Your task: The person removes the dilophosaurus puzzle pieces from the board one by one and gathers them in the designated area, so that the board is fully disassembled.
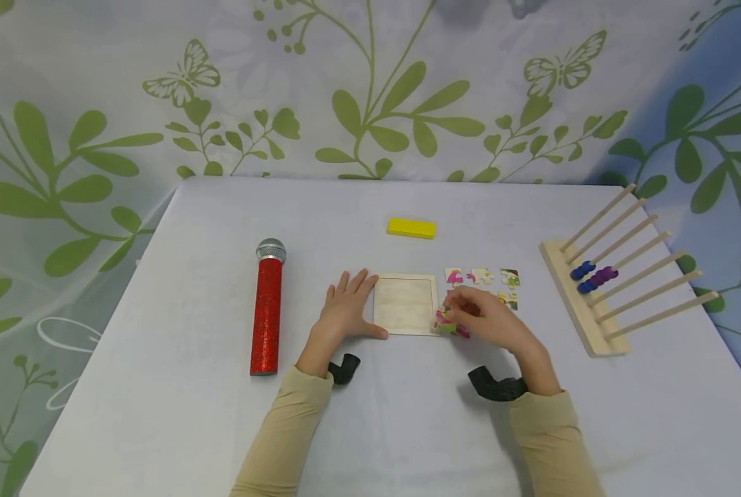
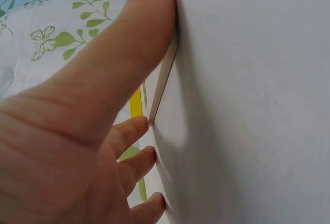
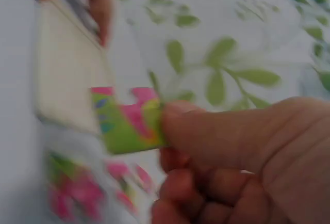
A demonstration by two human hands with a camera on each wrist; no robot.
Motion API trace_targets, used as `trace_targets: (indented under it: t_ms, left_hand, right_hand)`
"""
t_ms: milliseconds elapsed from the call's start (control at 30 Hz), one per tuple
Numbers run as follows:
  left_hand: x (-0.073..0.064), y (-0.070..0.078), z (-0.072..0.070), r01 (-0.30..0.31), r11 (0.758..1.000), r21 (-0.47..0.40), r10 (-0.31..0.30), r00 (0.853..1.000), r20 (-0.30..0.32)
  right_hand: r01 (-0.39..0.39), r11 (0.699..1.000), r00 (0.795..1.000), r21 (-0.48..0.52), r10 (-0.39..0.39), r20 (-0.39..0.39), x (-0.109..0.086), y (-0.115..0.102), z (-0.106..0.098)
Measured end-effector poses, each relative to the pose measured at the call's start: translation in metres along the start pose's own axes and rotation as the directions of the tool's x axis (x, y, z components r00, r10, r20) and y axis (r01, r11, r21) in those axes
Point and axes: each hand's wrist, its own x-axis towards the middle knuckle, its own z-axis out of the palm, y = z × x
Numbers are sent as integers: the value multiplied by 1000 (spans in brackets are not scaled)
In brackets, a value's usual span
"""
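A shallow wooden puzzle tray (image 1: 406, 304) lies in the middle of the white table, its bare bottom showing. My left hand (image 1: 347, 309) rests at its left edge with fingers spread; in the left wrist view the thumb (image 2: 118, 48) touches the tray's edge. Over the tray's right edge, my right hand (image 1: 488, 317) pinches a puzzle piece (image 3: 129, 123), green and pink with blue spots, between thumb and fingers. More puzzle pieces (image 1: 482, 276) lie to the right of the tray, some hidden under the right hand. They look blurred in the right wrist view.
Left of the tray lies a red glitter microphone (image 1: 267, 310) with a silver head. A yellow block (image 1: 411, 228) lies behind the tray. At the right stands a wooden peg rack (image 1: 584, 304) with blue and purple beads. A patterned cloth (image 1: 370, 90) hangs behind the table.
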Motion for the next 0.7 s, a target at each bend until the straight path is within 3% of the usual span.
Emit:
trace_targets:
  t_ms: [133,267,533,700]
  left_hand:
    - [0,-1,0,-5,1000,-7,5,1000,7]
    - [-1,-3,0,5,1000,4,-5,1000,8]
    - [-1,-6,-1,-2,1000,18,2,1000,14]
    - [-1,-7,-2,0,1000,16,-1,1000,20]
  right_hand:
    - [-70,998,998,-1,70,8,-25,20,-38]
    - [-186,982,983,-30,186,10,-46,37,-61]
    - [-287,953,957,-93,289,8,-52,53,-65]
    - [-281,940,959,-193,266,-100,-44,41,-59]
